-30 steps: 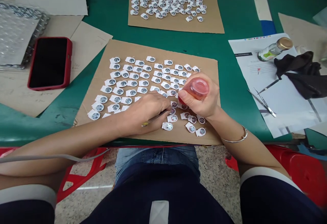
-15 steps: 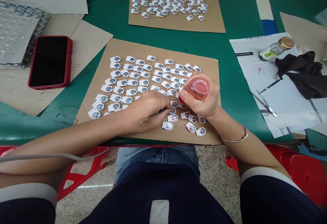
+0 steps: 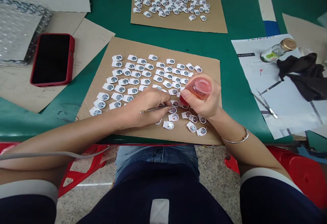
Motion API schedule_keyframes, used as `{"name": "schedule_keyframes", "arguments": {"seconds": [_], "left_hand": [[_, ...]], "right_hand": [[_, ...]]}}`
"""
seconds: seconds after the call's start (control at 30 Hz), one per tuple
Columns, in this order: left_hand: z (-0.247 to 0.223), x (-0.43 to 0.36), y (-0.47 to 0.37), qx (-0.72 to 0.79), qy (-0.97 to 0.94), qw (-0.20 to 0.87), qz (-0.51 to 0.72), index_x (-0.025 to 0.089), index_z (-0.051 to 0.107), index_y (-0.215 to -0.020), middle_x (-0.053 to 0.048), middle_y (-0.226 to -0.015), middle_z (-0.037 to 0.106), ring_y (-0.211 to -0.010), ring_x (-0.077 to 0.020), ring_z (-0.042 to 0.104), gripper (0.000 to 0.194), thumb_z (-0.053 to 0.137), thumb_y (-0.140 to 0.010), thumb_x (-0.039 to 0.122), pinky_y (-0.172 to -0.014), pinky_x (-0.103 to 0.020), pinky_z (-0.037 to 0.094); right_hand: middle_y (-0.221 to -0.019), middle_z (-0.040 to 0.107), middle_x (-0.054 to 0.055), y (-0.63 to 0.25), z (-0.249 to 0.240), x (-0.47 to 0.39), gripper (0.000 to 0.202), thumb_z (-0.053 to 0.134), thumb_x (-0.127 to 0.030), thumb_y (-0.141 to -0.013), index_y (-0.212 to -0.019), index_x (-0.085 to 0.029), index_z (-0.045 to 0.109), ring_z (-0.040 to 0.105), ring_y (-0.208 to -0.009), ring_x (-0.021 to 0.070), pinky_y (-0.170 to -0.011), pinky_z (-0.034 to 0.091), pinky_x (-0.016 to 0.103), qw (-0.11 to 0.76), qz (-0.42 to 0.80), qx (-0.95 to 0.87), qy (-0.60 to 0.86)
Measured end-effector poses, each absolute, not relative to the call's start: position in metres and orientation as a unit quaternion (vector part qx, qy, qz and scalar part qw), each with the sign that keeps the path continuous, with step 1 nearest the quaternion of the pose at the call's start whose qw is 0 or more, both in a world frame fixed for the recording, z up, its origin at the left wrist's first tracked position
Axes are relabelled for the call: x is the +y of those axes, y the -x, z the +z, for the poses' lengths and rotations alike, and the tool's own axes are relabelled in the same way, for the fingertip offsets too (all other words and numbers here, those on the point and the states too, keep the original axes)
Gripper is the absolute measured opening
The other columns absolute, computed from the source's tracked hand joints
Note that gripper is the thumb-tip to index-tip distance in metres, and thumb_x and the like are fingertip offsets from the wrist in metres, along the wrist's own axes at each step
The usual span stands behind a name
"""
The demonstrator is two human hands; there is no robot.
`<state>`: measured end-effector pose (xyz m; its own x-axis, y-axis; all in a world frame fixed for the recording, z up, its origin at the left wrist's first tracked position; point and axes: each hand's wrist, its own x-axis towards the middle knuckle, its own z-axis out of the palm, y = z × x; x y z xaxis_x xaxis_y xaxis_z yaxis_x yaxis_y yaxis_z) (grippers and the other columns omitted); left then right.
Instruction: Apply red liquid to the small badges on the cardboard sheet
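The left hand (image 3: 149,108) hides some of the white tags (image 3: 168,125) on the near cardboard (image 3: 143,137). Under the right hand (image 3: 204,101), the lower end of the red bottle (image 3: 201,86) is hidden. The right end of the thin tool (image 3: 153,109) is too small to tell. The far cardboard (image 3: 214,19) is cut off by the picture's edge.

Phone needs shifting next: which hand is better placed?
Probably the left hand: the phone lies on that side, though that hand holds a thin tool. The right hand, farther off, grips a reddish bottle.

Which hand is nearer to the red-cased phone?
Left. The left hand is over the near cardboard, right of the phone; the right hand is farther right, holding a red bottle.
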<state>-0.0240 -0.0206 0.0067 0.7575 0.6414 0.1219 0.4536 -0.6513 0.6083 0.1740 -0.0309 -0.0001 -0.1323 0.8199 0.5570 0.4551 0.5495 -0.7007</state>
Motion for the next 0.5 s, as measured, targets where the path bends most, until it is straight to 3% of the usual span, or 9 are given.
{"name": "schedule_keyframes", "arguments": {"seconds": [0.5], "left_hand": [[0.0014, -0.0183, 0.027, 0.307, -0.887, 0.301, 0.167, 0.017, 0.065, -0.081, 0.0, -0.074, 0.068, -0.066, -0.0105, 0.062, 0.01, 0.056, -0.082, 0.023, -0.057, -0.022, 0.041]], "right_hand": [[-0.065, 0.056, 0.0, -0.174, -0.0008, -0.0325, 0.021, 0.069, -0.035, -0.067, -0.073, -0.019, 0.055, 0.052, -0.058, 0.0123, -0.056, 0.044, 0.031, 0.492, 0.202, -0.712, 0.458]]}}
